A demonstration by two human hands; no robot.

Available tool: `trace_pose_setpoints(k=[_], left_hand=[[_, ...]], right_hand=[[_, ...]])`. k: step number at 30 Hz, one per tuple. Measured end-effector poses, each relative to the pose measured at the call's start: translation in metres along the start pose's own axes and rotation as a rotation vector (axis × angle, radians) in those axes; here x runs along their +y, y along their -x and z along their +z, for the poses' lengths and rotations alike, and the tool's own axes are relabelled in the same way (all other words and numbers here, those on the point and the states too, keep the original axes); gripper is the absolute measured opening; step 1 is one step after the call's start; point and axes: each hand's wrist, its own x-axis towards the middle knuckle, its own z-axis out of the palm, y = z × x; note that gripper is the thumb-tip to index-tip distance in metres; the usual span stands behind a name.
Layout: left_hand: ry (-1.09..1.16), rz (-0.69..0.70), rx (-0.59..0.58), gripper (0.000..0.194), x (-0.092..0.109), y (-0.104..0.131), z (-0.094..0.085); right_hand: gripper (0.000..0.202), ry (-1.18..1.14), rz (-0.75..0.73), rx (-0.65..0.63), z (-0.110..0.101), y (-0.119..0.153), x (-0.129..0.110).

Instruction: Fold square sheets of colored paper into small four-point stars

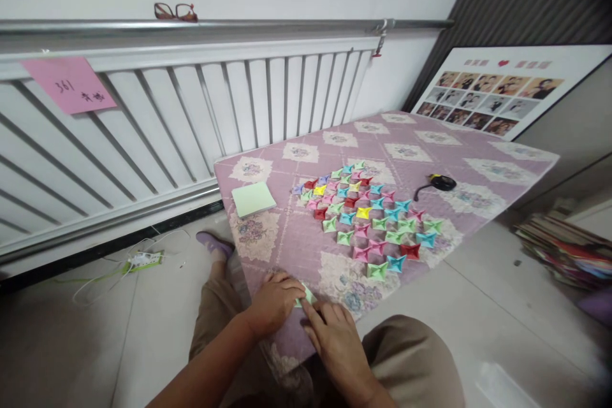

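Green paper (306,297) pinched between both hands

green paper (307,296) – mostly hidden under both hands | pink note (69,83) – writing too small to read

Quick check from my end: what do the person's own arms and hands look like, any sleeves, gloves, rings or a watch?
Both arms are bare to as far up as the frame shows, with no sleeves in view. The left hand and the right hand wear no gloves, and no ring, watch or wristband shows on either. No markings are visible. Fingernails look short and unpainted, as far as the blur allows.
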Motion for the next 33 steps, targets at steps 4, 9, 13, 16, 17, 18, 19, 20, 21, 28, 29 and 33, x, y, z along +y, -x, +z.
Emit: trace_pose_setpoints(k=[4,9,13,16,17,18,19,20,21,28,29,33], left_hand=[[0.017,0.000,-0.021,0.030,0.001,0.001,-0.003],[-0.032,-0.154,-0.009,0.041,-0.001,0.003,-0.007],[-0.065,-0.243,-0.068,0.052,-0.007,0.005,-0.014],[-0.089,-0.253,-0.060,0.051,-0.008,0.009,-0.018],[-0.099,-0.252,-0.046,0.048,-0.006,0.011,-0.018],[-0.107,-0.245,-0.027,0.043,-0.002,0.013,-0.015],[-0.112,-0.232,-0.012,0.039,0.003,0.015,-0.011],[-0.115,-0.208,0.016,0.034,0.008,0.018,-0.005],[-0.120,-0.175,0.032,0.031,0.014,0.021,0.003],[-0.212,-0.210,0.165,0.040,0.034,0.037,0.055],[-0.214,-0.210,0.170,0.041,0.034,0.037,0.057],[-0.200,-0.190,0.130,0.049,0.034,0.037,0.055]], right_hand=[[0.042,0.092,-0.034,-0.051,-0.006,-0.010,-0.005],[0.042,0.087,-0.049,-0.054,-0.003,-0.008,-0.003],[0.042,0.079,-0.037,-0.052,0.000,-0.006,-0.002],[0.042,0.072,-0.025,-0.049,0.002,-0.006,-0.002],[0.042,0.069,-0.022,-0.049,0.002,-0.006,-0.003],[0.042,0.065,-0.019,-0.050,0.002,-0.006,-0.003],[0.043,0.062,-0.017,-0.049,0.002,-0.006,-0.003],[0.044,0.061,-0.013,-0.048,0.002,-0.006,-0.003],[0.043,0.063,-0.010,-0.045,0.002,-0.005,-0.003],[0.040,0.068,-0.069,0.034,0.005,0.003,0.004],[0.041,0.068,-0.084,0.057,0.006,0.006,0.007],[0.038,0.109,-0.131,0.141,0.012,0.021,0.020]])
